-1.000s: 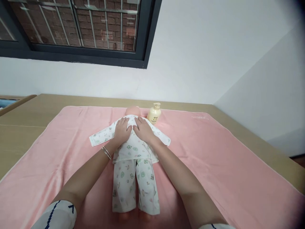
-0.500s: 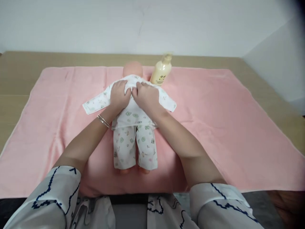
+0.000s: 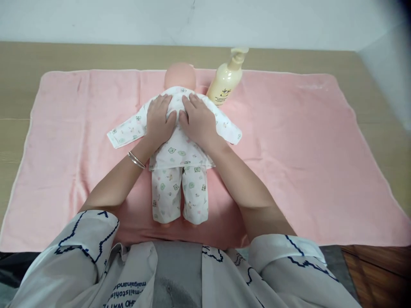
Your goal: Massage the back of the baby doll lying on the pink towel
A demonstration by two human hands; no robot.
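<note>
A baby doll (image 3: 178,167) in white printed pyjamas lies face down on a pink towel (image 3: 289,141), its bare head (image 3: 180,76) pointing away from me. My left hand (image 3: 159,122) rests flat on the doll's upper back, fingers stretched out, with a bangle on the wrist. Beside it, my right hand (image 3: 197,122) also lies flat on the upper back, fingers apart. The two thumbs nearly touch at the middle of the back. Neither hand holds anything.
A cream pump bottle (image 3: 226,79) stands on the towel just right of the doll's head. The towel covers a wooden table (image 3: 19,98) set against a white wall. My patterned white sleeves fill the bottom of the view.
The view has tilted down, so the window is gone and my sleeves show. My hands stayed on the doll's upper back, fingers bunching slightly and then flattening again.
</note>
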